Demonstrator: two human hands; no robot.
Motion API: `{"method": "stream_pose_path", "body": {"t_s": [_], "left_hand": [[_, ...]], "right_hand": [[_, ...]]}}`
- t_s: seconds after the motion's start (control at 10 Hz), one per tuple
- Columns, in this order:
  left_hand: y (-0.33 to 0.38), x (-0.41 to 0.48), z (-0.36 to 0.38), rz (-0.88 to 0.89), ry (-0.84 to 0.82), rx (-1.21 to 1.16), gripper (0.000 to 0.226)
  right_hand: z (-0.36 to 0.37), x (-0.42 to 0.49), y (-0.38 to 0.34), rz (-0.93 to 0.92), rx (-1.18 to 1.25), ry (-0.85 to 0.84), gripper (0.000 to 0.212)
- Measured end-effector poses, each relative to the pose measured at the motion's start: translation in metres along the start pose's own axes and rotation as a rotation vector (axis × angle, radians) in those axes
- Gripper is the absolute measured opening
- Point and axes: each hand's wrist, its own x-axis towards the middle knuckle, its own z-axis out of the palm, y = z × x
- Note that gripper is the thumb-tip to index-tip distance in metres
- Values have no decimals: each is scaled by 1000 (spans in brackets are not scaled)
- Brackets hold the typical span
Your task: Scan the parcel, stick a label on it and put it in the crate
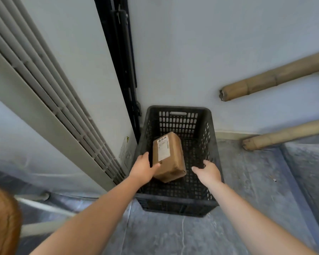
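A brown cardboard parcel (168, 157) with a white label on its top face lies inside the black slatted crate (206, 124), toward its left side. My left hand (143, 167) reaches over the crate's left wall, thumb and fingers touching the parcel's near left corner. My right hand (209, 172) hovers over the crate's right half with fingers spread and nothing in it, a little apart from the parcel.
The crate stands on a grey floor in a corner against a pale wall. A tall floor-standing air conditioner (63, 100) rises on the left. Bamboo poles (276, 78) jut out on the right. A brown object (2, 223) sits at the lower left.
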Motion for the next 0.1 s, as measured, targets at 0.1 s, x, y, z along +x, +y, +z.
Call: {"method": "stream_pose_path", "body": {"t_s": [0.1], "left_hand": [[26,-37,-29,44,-96,82,68]], "right_hand": [[-24,-43,-23,-63,-20,-34,64]]}}
